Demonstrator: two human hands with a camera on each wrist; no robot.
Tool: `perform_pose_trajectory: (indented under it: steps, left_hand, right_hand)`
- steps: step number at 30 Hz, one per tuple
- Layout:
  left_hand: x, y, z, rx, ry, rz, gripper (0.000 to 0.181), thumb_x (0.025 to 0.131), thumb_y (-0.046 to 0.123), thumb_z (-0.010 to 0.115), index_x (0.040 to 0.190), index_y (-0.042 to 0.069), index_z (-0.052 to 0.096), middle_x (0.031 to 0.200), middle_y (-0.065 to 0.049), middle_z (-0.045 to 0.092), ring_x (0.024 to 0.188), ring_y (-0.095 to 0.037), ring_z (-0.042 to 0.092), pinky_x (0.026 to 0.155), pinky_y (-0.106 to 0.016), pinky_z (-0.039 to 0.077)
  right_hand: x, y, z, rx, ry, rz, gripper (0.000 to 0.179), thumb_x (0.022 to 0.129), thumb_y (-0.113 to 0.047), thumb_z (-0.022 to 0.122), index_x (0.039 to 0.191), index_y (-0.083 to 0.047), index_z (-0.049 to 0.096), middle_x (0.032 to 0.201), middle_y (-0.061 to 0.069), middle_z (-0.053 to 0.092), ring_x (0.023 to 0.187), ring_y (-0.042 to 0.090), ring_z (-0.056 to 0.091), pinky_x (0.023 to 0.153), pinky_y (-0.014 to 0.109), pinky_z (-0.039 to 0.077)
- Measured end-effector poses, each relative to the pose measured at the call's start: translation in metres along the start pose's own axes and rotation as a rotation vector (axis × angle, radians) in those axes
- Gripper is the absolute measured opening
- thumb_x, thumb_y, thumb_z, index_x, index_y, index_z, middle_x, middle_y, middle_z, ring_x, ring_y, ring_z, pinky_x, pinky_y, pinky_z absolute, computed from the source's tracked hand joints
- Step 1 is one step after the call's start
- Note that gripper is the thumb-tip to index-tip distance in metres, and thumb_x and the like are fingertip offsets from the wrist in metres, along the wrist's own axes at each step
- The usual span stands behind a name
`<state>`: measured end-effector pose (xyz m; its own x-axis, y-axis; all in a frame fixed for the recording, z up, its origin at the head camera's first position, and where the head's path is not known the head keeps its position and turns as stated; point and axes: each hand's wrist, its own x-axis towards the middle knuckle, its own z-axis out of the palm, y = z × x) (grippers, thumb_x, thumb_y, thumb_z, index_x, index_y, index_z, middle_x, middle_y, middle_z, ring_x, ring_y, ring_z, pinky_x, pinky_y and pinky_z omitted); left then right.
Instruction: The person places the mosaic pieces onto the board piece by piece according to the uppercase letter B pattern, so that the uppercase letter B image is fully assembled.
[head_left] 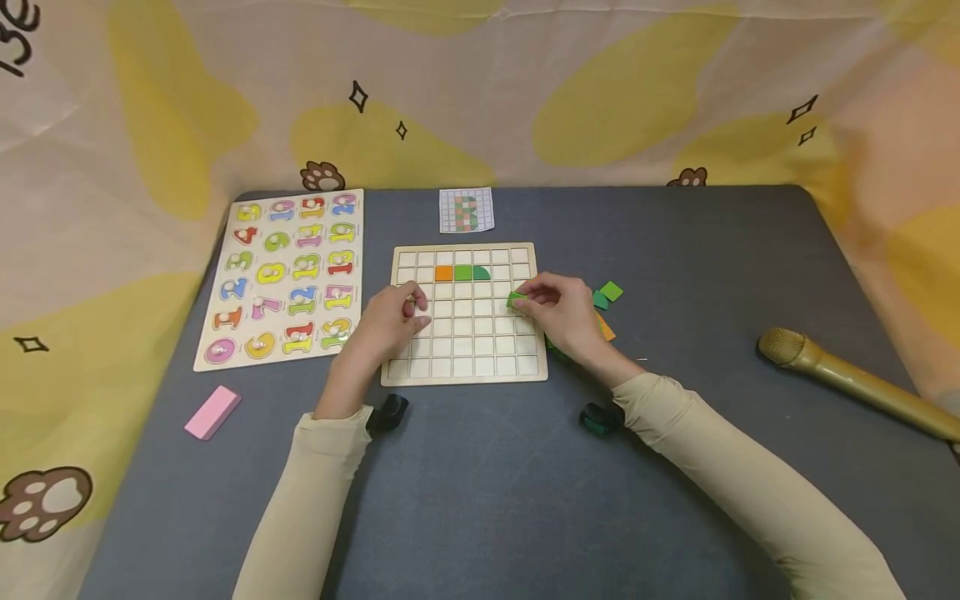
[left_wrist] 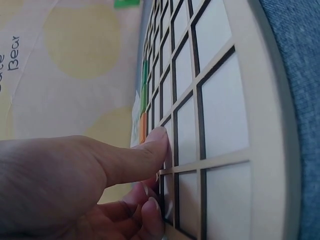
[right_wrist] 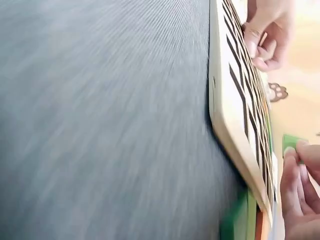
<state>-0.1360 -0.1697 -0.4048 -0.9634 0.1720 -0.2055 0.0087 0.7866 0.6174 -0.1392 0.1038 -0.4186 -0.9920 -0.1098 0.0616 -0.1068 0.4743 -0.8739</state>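
Note:
A light green square tile [right_wrist: 294, 143] is pinched between the thumb and fingers of my right hand [head_left: 561, 310], over the right side of a wooden grid board [head_left: 462, 375]. On that board an orange square tile [head_left: 444, 273], a green square tile [head_left: 463, 272] and a darker green rounded tile [head_left: 482, 273] lie side by side in an upper row. My left hand [head_left: 390, 323] rests at the board's left side with fingers loosely bent and nothing held. In the left wrist view its thumb lies close over the cells.
Loose tiles [head_left: 612, 291] lie right of the board, partly hidden by my right hand. A pattern card [head_left: 467, 210] lies behind the board. Left stand a number puzzle board [head_left: 279, 279] and a pink block [head_left: 213, 412]. A gold microphone [head_left: 855, 379] lies far right.

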Motion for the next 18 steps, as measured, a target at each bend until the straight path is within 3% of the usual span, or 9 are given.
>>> perform_pose_trajectory:
  steps: [6, 13, 18]
  left_hand:
    - [0.0, -0.001, 0.001, 0.006, 0.004, -0.002, 0.012, 0.103, 0.009, 0.068, 0.11, 0.004, 0.061, 0.095, -0.012, 0.049, 0.091, -0.03, 0.047, 0.08, -0.04, 0.038]
    - [0.001, -0.001, 0.0, 0.003, 0.003, 0.009, 0.012, 0.103, 0.01, 0.068, 0.11, 0.004, 0.061, 0.095, -0.012, 0.05, 0.09, -0.03, 0.048, 0.079, -0.039, 0.038]
    - [0.002, -0.002, 0.0, 0.01, 0.0, 0.009, 0.012, 0.102, 0.01, 0.069, 0.109, 0.004, 0.061, 0.095, -0.013, 0.051, 0.09, -0.03, 0.049, 0.079, -0.039, 0.038]
  right_hand:
    - [0.017, -0.009, 0.028, 0.028, -0.12, -0.033, 0.014, 0.097, -0.009, 0.077, 0.111, -0.008, 0.082, 0.108, 0.011, 0.08, 0.09, 0.021, 0.073, 0.078, 0.026, 0.054]
    - [0.047, -0.023, 0.048, 0.051, -0.116, -0.051, 0.012, 0.096, -0.008, 0.079, 0.108, -0.006, 0.082, 0.105, 0.011, 0.08, 0.089, 0.022, 0.074, 0.08, 0.027, 0.055]
    - [0.057, -0.028, 0.063, 0.06, -0.157, -0.046, 0.009, 0.095, -0.006, 0.079, 0.104, -0.005, 0.08, 0.102, 0.011, 0.079, 0.084, 0.019, 0.072, 0.076, 0.024, 0.054]
